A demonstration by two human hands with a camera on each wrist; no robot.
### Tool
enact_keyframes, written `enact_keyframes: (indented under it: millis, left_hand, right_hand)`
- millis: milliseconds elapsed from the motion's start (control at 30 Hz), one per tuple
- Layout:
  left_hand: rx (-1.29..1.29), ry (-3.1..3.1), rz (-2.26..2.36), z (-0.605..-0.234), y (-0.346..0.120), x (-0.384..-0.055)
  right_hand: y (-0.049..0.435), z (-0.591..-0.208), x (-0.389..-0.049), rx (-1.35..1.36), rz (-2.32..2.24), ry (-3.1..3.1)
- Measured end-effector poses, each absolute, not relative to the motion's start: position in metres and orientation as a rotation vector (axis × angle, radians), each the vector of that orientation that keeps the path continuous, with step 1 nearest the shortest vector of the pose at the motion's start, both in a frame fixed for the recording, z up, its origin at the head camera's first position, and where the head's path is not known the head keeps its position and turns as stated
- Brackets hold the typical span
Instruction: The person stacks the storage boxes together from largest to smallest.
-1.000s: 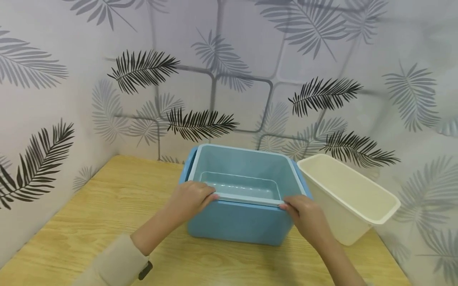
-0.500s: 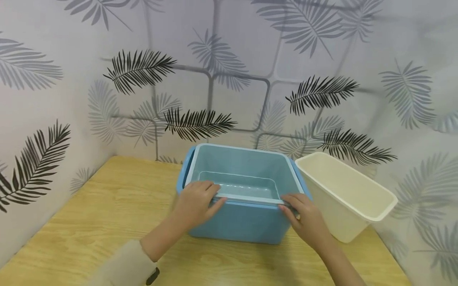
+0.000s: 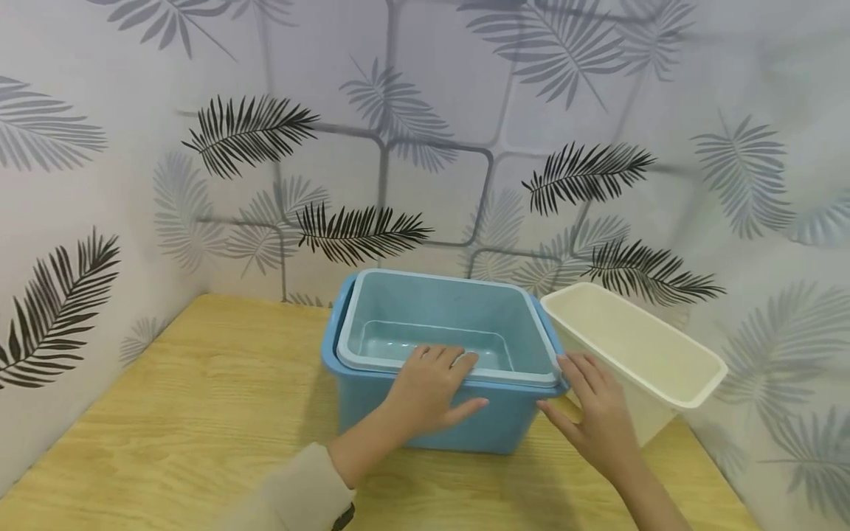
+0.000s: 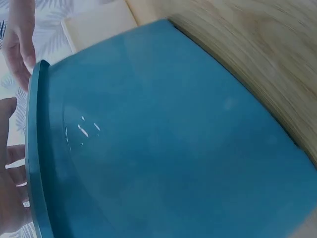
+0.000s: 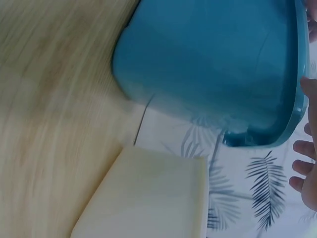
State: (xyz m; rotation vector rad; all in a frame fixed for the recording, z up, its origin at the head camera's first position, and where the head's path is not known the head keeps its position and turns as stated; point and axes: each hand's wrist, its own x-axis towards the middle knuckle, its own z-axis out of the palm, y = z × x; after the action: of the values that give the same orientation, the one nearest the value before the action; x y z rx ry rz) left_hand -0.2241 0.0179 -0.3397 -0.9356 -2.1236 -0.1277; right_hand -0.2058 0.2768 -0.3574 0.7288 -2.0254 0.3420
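Note:
A pale blue plastic bin (image 3: 438,299) sits nested inside a slightly larger, deeper blue bin (image 3: 505,420), its rim just above the outer one. My left hand (image 3: 425,391) lies over the middle of the front rims, fingers loosely extended and thumb apart in front. In the left wrist view, the blue outer wall (image 4: 158,134) fills most of the picture. At the right front corner is my right hand (image 3: 598,417), fingertips close to the rim and thumb spread away. The right wrist view shows that thumb right at the rim's edge, fingers beyond it.
A cream rectangular bin (image 3: 631,328) stands tilted just right of the blue bins, partly behind my right hand. Everything rests on a wood-grain table (image 3: 219,413). A leaf-patterned wall (image 3: 438,192) rises behind and on both sides.
Both hands have loosened from the front rim. The left has slid right to its middle, and the right has moved to the corner. The inner bin's front edge looks settled inside the outer rim.

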Motion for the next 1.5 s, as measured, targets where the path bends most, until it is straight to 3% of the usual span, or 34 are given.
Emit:
enact_keyframes:
  millis: [767, 1133, 1500]
  left_hand:
    - [-1.085, -2.137, 0.115, -0.341, 0.125, -0.224]
    - [-1.254, -2.008, 0.067, -0.346, 0.172, -0.217]
    - [-1.13, -2.181, 0.253, -0.361, 0.204, -0.213]
  right_hand:
    - [0.364, -0.383, -0.192, 0.351, 0.183, -2.321]
    - [0.378, -0.388, -0.193, 0.278, 0.193, -2.44]
    - [0.38, -0.396, -0.199, 0.228, 0.075, -2.412]
